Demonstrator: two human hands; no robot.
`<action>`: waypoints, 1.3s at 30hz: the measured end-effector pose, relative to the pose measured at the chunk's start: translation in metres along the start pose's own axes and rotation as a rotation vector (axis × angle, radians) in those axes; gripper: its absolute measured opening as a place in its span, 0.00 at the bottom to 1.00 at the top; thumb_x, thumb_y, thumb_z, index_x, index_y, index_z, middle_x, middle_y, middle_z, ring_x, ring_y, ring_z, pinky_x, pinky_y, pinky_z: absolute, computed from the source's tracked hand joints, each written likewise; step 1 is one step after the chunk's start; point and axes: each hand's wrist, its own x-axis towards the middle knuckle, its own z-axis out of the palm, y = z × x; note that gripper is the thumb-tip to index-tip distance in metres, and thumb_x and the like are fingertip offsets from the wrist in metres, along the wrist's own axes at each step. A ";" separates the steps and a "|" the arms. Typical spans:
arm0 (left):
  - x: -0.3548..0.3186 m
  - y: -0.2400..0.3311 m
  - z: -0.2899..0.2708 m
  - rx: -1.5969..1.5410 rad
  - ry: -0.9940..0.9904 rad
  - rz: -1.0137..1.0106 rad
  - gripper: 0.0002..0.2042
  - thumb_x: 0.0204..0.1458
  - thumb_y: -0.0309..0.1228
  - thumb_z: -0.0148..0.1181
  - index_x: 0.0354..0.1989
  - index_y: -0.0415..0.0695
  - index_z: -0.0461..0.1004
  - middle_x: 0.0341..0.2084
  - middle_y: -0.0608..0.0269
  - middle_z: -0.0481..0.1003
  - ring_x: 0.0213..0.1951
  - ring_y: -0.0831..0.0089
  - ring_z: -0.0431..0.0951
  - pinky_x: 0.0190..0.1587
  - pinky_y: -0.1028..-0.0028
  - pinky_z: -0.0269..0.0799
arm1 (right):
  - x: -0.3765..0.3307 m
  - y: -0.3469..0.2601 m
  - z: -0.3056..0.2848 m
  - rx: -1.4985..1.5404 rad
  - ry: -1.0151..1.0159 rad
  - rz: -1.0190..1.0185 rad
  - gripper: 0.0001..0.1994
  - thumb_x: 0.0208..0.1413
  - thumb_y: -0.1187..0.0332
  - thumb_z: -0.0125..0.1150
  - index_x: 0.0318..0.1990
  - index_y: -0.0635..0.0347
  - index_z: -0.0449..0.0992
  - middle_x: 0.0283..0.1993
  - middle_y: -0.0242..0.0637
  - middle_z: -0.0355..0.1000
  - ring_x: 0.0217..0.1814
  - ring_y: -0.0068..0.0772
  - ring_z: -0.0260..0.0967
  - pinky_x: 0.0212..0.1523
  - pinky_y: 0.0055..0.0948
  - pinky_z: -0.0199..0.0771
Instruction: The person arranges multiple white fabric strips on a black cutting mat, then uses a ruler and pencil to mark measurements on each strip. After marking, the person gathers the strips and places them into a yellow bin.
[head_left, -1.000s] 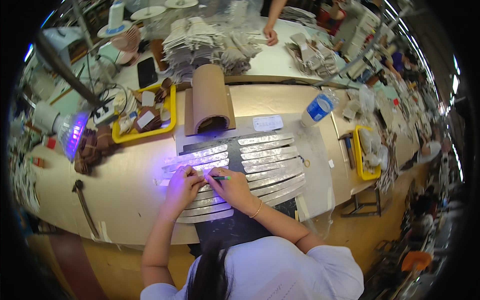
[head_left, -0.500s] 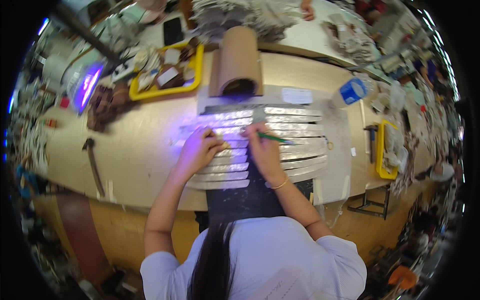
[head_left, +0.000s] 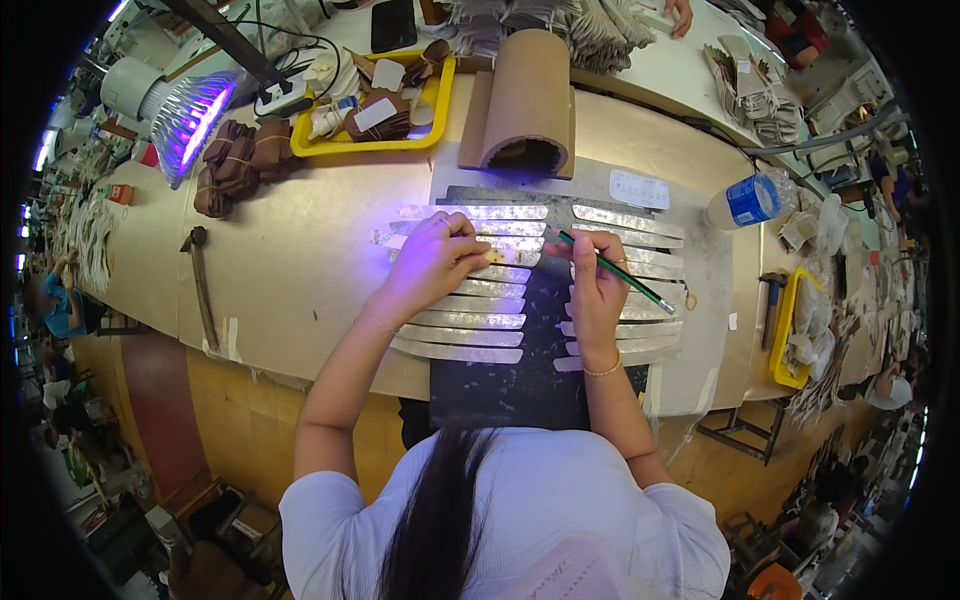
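Note:
Two columns of shiny silver curved strips (head_left: pixel 470 336) lie across a dark board (head_left: pixel 500 400) in front of me. My left hand (head_left: pixel 438 264) is over the left column, thumb and fingers pinched on a small yellowish piece (head_left: pixel 493 256), most of it hidden by the fingertips. This piece is at the strips, near their right ends. Between the columns and over the right one, my right hand (head_left: pixel 598 290) holds a green pencil (head_left: pixel 625 274) at a slant. One end of the pencil points toward the gap between the columns; the other sticks out to the right.
A cardboard tube (head_left: pixel 530 95) lies beyond the strips. At the far left stand a lit purple lamp (head_left: pixel 190 120), brown bundles (head_left: pixel 240 160) and a yellow tray (head_left: pixel 370 147). A hammer (head_left: pixel 202 285) lies left; a blue-labelled container (head_left: pixel 745 203) and another yellow tray (head_left: pixel 785 345) are right.
The view has shifted, so the table appears farther right. My right hand has moved off the left column toward the right, the pencil now steeper. My left hand has shifted slightly farther up the strips.

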 end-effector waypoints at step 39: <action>0.001 -0.004 0.010 0.040 0.052 0.053 0.06 0.47 0.29 0.71 0.33 0.43 0.84 0.29 0.61 0.71 0.36 0.62 0.73 0.41 0.65 0.70 | -0.003 0.004 0.030 -0.408 -0.193 -0.006 0.07 0.64 0.68 0.62 0.38 0.63 0.76 0.29 0.39 0.75 0.28 0.28 0.73 0.31 0.27 0.71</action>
